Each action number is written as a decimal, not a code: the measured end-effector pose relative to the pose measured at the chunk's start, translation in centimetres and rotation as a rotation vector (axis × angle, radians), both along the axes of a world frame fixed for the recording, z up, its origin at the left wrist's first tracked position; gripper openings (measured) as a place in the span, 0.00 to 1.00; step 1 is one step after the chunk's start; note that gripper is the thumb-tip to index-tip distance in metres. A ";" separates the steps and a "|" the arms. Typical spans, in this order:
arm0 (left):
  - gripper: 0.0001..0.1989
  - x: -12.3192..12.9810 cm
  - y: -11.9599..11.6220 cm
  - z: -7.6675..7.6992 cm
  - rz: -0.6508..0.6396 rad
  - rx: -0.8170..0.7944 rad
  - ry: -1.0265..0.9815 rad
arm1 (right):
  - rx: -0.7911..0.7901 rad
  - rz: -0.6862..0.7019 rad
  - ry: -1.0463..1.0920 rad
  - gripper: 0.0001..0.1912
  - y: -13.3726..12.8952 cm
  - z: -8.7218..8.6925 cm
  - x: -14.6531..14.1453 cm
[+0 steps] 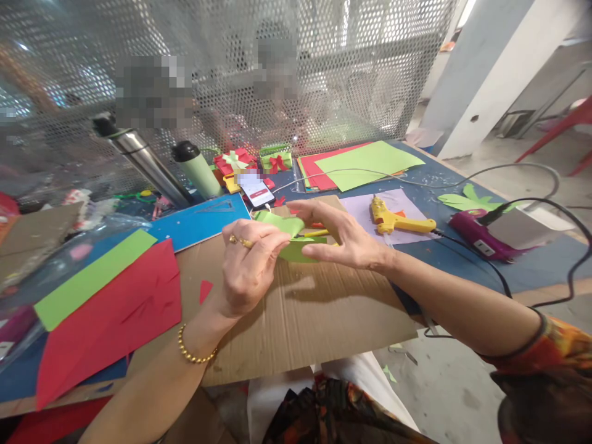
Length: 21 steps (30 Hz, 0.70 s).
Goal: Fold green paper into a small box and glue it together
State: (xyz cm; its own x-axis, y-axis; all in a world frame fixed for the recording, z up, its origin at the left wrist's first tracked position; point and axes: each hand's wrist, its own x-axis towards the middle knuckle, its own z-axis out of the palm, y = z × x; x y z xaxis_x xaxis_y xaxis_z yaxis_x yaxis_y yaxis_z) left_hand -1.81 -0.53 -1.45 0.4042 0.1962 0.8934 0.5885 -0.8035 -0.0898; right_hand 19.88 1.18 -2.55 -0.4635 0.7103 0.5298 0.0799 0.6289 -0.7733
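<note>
Above the cardboard sheet [314, 327], my left hand [250, 262] pinches a folded piece of light green paper [303, 251] between thumb and fingers. My right hand [345, 237] is at the paper's right side with thumb and fingers spread apart; whether a fingertip touches the paper I cannot tell. A thin yellow stick, perhaps a pencil [317, 234], shows behind the paper between the hands. Nearest to my right hand is a yellow glue gun [393, 221], lying on a lilac sheet [356, 206].
Red paper [120, 314] and a green strip [97, 277] lie left, near a blue board [203, 219]. Behind are a phone [256, 190], two bottles [197, 169] and stacked coloured sheets [370, 163]. A purple power strip [485, 234] with cables sits right. Perforated metal [342, 74] bounds the back.
</note>
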 end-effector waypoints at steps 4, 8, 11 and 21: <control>0.04 0.0 0.0 0.0 -0.001 0.006 -0.015 | -0.176 0.108 0.140 0.28 0.4 0.0 0.1; 0.04 0.0 0.1 0.1 -0.005 0.040 0.027 | -0.211 0.145 0.237 0.28 0.7 -0.4 -0.3; 0.06 -0.1 0.1 0.2 0.009 0.074 0.069 | -0.149 0.114 0.263 0.26 0.6 -0.4 -0.6; 0.08 -0.2 0.2 0.2 0.023 0.127 0.096 | -0.169 0.183 0.293 0.31 0.8 -0.9 -0.8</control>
State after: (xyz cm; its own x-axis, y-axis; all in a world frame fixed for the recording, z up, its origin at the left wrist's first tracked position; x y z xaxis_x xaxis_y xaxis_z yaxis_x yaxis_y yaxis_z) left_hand -2.02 -0.32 -1.28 0.4856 0.0944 0.8691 0.5904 -0.7686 -0.2464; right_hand 19.03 1.98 -3.40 -0.4376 0.7182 0.5410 -0.2615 0.4740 -0.8408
